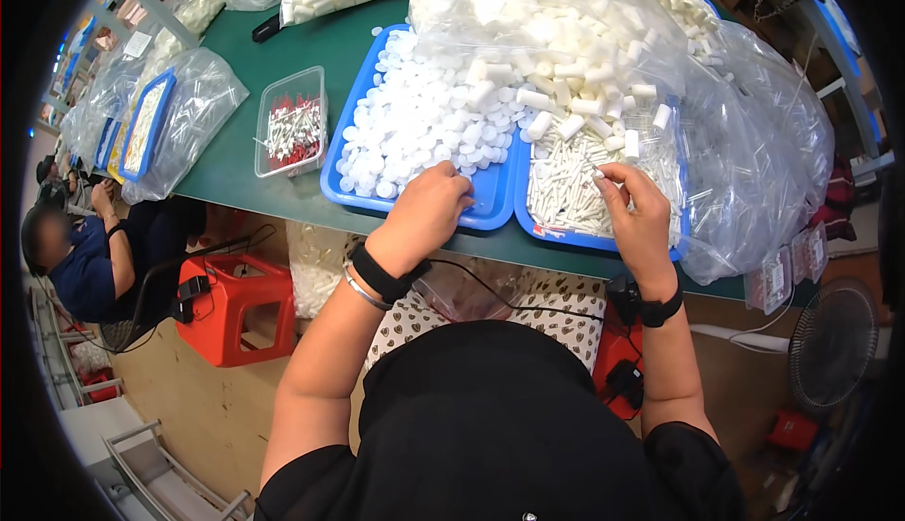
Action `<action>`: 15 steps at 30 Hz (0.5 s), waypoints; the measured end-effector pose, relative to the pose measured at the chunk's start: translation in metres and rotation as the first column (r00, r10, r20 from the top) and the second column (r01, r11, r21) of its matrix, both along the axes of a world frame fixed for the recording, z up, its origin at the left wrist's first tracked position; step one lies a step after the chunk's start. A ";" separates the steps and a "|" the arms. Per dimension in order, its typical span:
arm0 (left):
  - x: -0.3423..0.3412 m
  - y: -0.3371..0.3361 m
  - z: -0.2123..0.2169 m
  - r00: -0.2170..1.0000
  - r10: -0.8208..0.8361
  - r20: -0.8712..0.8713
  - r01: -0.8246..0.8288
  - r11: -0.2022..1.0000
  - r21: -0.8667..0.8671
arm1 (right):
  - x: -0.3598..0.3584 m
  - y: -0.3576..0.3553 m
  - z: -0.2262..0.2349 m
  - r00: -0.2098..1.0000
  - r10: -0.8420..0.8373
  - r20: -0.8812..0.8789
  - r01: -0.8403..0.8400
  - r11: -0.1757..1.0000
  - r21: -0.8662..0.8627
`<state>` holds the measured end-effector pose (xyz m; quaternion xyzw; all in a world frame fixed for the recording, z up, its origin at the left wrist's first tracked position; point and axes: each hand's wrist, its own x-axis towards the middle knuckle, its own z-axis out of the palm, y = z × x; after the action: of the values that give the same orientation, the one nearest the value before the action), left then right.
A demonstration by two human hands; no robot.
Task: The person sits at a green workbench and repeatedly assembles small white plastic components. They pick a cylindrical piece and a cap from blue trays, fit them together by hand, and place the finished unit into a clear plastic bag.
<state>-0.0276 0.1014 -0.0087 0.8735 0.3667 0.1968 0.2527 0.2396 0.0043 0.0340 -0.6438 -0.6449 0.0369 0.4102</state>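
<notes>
My left hand (pixel 432 212) is over the front of a blue tray (pixel 332 181) heaped with small round white discs (pixel 401 115). Its fingers are curled together, and whatever they hold is hidden. To the right, my right hand (pixel 641 219) hovers above a second blue tray (pixel 603 241) full of thin white sticks (pixel 566 186). Thumb and index finger pinch a small white stick (pixel 598 173), of which only the tip shows. White foam cylinders (pixel 584 106) spill from a clear plastic bag (pixel 556 12) onto the back of the sticks.
A clear plastic box (pixel 292 125) of red and white sticks stands left on the green table (pixel 231 167). Clear bags (pixel 754 144) crowd the right side. A seated person (pixel 94 257) works at far left by a red stool (pixel 236 309). A fan (pixel 832 344) stands at right.
</notes>
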 end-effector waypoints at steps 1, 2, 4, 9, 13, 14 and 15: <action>-0.002 0.003 0.000 0.999 -0.033 -0.035 0.033 0.999 -0.003 | -0.003 -0.001 0.001 1.000 0.014 -0.016 -0.014 1.000 0.006; -0.002 0.006 0.000 0.999 -0.038 -0.037 0.037 0.999 -0.023 | -0.005 -0.001 0.002 0.999 0.031 -0.032 -0.030 0.999 0.013; -0.001 0.011 0.001 0.998 -0.049 -0.040 0.046 0.997 -0.062 | -0.010 -0.003 0.005 0.999 0.045 -0.021 -0.045 0.999 0.014; 0.000 0.006 -0.001 1.000 0.004 0.023 -0.004 1.000 0.012 | -0.020 -0.010 0.009 0.995 0.089 0.038 -0.090 0.995 0.035; 0.007 -0.009 0.015 0.893 0.276 0.356 -0.043 0.840 -0.541 | -0.029 -0.017 0.010 0.991 0.126 0.053 -0.128 0.991 0.041; 0.007 -0.013 0.013 0.803 0.360 0.475 0.112 0.691 -0.714 | -0.033 -0.019 0.010 0.989 0.139 0.047 -0.141 0.989 0.041; 0.007 -0.017 0.009 0.691 0.469 0.550 0.296 0.510 -0.807 | -0.037 -0.021 0.011 0.989 0.148 0.028 -0.149 0.989 0.023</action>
<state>-0.0207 0.0840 0.0001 0.4577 0.3322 0.3265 0.7574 0.2028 -0.0165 0.0453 -0.5892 -0.6968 0.0508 0.4059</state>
